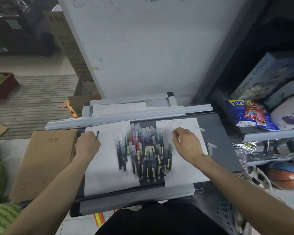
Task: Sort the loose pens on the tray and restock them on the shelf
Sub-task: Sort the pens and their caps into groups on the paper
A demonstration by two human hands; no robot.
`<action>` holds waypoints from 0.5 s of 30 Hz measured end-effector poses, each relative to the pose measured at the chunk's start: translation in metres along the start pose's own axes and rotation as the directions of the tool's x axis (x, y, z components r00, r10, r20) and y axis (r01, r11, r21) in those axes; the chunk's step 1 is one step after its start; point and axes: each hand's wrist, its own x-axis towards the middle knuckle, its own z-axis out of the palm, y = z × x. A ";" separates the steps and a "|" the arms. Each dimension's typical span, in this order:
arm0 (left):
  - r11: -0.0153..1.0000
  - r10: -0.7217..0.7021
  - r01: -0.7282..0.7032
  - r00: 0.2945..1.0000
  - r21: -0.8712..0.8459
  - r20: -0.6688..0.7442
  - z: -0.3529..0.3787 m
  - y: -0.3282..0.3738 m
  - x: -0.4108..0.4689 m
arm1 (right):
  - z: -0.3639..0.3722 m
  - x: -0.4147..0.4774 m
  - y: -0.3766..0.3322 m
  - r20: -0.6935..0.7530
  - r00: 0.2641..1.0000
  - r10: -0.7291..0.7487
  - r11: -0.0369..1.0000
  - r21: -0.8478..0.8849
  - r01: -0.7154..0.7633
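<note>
Fingers of the left hand (87, 145) grip one dark pen (97, 135), its end poking out over the left paper sheet (105, 172) (likely a sorting spot). Fingers of the right hand (188, 144) are curled; pinching anything or not, cannot tell, blurred. The pen pile (143, 150) lies between both hands on the tray (217, 126). Loose clear caps (211, 145) at right. The shelf (270, 135) stands beside, its upper part dark.

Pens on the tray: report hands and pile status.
Left hand grips one dark pen. Right hand curled, contents unclear. Pen pile unsorted between them. Loose caps lie right of it.
</note>
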 end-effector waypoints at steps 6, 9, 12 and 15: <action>0.990 0.082 -0.081 0.997 -0.115 0.003 -0.020 0.016 -0.027 | -0.017 -0.027 -0.029 0.112 0.982 0.153 0.733 0.653 -0.189; 0.958 0.183 -0.178 0.983 -0.225 -0.001 -0.042 0.037 -0.059 | -0.032 -0.041 -0.044 0.128 0.983 0.134 0.521 0.834 -0.180; 0.895 0.308 -0.282 0.951 -0.345 0.020 -0.070 0.058 -0.099 | -0.048 -0.054 -0.056 0.161 0.983 0.094 0.389 0.902 -0.185; 0.777 0.407 -0.310 0.911 -0.548 0.063 -0.100 0.072 -0.141 | -0.065 -0.065 -0.069 0.208 0.977 0.046 0.275 0.938 -0.213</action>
